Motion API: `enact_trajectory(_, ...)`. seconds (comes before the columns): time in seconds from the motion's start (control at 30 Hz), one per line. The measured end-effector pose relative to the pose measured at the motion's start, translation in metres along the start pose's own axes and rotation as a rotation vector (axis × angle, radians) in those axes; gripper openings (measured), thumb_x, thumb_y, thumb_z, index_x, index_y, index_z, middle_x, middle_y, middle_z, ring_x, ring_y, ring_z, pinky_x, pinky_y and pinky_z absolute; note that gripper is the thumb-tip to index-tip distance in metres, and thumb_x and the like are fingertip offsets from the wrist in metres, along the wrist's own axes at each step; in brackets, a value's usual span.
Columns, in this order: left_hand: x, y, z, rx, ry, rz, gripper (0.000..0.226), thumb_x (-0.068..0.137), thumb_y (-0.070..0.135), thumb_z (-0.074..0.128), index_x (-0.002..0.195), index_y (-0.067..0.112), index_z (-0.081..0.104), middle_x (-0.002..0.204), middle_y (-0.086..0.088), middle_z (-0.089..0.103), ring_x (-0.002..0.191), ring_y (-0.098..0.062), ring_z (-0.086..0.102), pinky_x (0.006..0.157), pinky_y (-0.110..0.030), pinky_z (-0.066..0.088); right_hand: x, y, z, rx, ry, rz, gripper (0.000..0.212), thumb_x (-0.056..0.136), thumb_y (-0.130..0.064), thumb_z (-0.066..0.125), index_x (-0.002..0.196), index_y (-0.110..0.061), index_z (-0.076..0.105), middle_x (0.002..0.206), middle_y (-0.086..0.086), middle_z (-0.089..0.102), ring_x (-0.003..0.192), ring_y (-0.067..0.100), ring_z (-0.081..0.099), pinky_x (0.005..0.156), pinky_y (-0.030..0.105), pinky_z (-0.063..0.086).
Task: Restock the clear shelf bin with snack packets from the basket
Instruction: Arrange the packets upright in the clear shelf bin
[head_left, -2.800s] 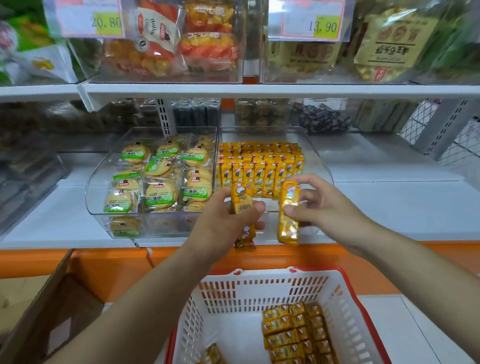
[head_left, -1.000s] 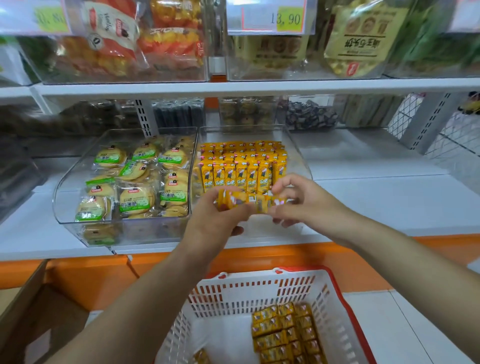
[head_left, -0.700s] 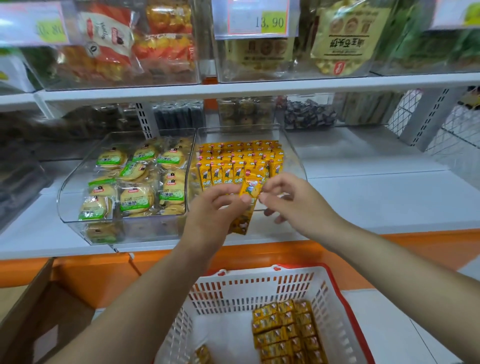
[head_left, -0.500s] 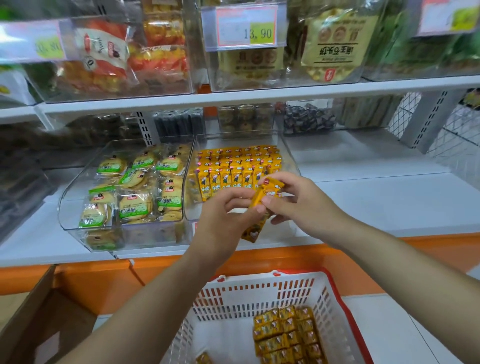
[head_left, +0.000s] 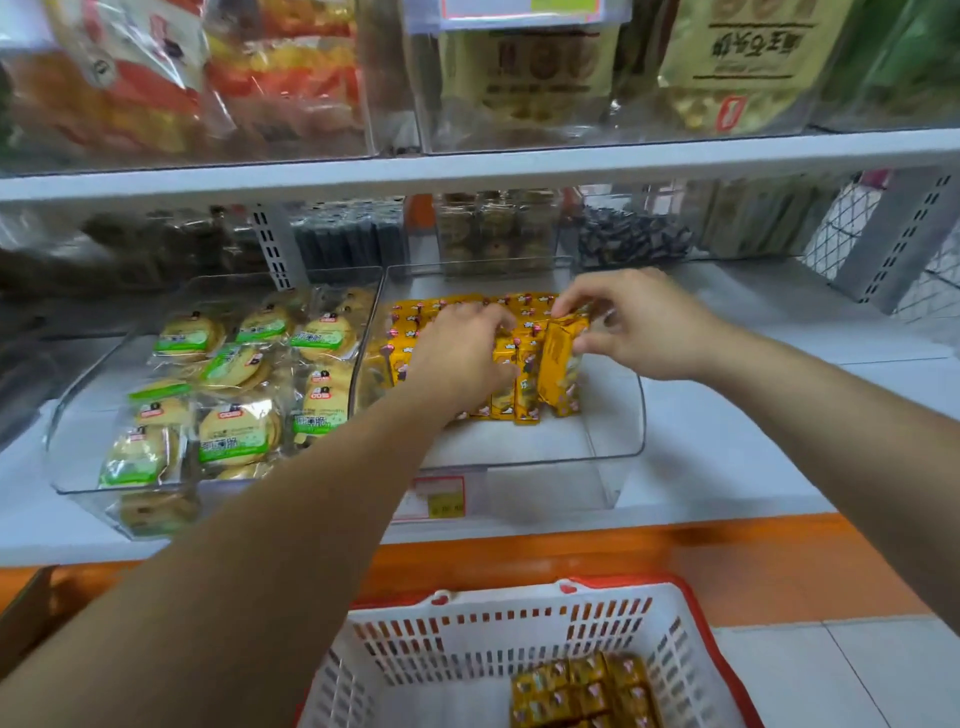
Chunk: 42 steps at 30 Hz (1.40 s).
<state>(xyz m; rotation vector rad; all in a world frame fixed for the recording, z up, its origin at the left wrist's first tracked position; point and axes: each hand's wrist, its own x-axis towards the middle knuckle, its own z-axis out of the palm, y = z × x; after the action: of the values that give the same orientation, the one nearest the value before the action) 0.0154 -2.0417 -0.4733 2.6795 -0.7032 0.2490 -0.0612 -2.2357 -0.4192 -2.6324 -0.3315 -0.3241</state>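
One packet (head_left: 562, 364) is pinched by the right hand (head_left: 644, 327) in the clear bin (head_left: 621, 452); left hand (head_left: 457, 353): cannot tell.

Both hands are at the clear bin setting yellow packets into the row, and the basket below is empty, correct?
Not quite. The head view shows the basket is not empty: a block of yellow packets lies in it. The rest holds: the left hand and right hand are at the clear bin, the right pinching a packet at the row.

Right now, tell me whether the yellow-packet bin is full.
Partly full: yellow packets fill the back of the clear bin; its front floor lies bare.
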Motion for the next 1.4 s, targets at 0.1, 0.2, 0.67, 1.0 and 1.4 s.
enact_trajectory(0.1,0.018,-0.003,0.015,0.068,-0.014,0.019,0.064,0.076,0.049,0.08,0.134,0.039,0.056,0.137,-0.003,0.056,0.131,-0.031,0.045,0.106,-0.047,0.038,0.029,0.007,0.007,-0.066,-0.07,-0.023,0.034,0.08,-0.013,0.081,0.11,-0.025,0.071,0.107,-0.011,0.071,0.096,0.008,0.064,0.087,0.019,0.046)
enact_trajectory(0.2,0.024,-0.007,0.028,0.094,-0.016,0.033,0.067,0.076,0.055,0.078,0.137,0.041,0.056,0.144,-0.004,0.05,0.135,-0.033,0.038,0.11,-0.05,0.031,0.046,0.014,0.015,-0.101,-0.134,-0.027,0.033,0.08,-0.012,0.08,0.108,-0.027,0.071,0.107,-0.01,0.071,0.096,0.006,0.063,0.088,0.026,0.047)
enact_trajectory(0.67,0.02,-0.015,0.038,-0.058,0.08,-0.024,0.042,0.08,0.046,0.082,0.12,0.048,0.066,0.137,0.005,0.052,0.133,-0.024,0.038,0.111,-0.045,0.028,0.073,0.017,0.029,-0.54,-0.219,0.079,0.035,0.071,-0.04,0.085,0.097,-0.033,0.064,0.093,-0.007,0.062,0.083,0.017,0.059,0.065,0.03,0.047)
enact_trajectory(1.0,0.021,-0.011,0.039,0.06,0.073,0.023,0.057,0.081,0.047,0.078,0.133,0.043,0.056,0.139,0.003,0.049,0.132,-0.024,0.038,0.109,-0.044,0.031,0.039,0.022,0.022,-0.4,0.024,0.099,0.041,0.082,-0.048,0.073,0.119,-0.031,0.067,0.117,-0.002,0.068,0.109,0.023,0.06,0.09,0.036,0.049)
enact_trajectory(1.4,0.053,-0.009,0.048,0.327,-0.164,0.277,0.125,0.062,0.073,0.081,0.16,0.039,0.011,0.169,0.008,0.021,0.154,-0.022,0.025,0.123,-0.049,0.02,-0.051,0.036,0.051,0.268,0.108,0.112,0.083,0.075,-0.024,0.078,0.119,-0.067,0.022,0.103,-0.04,0.042,0.095,-0.021,0.05,0.07,-0.001,0.038)
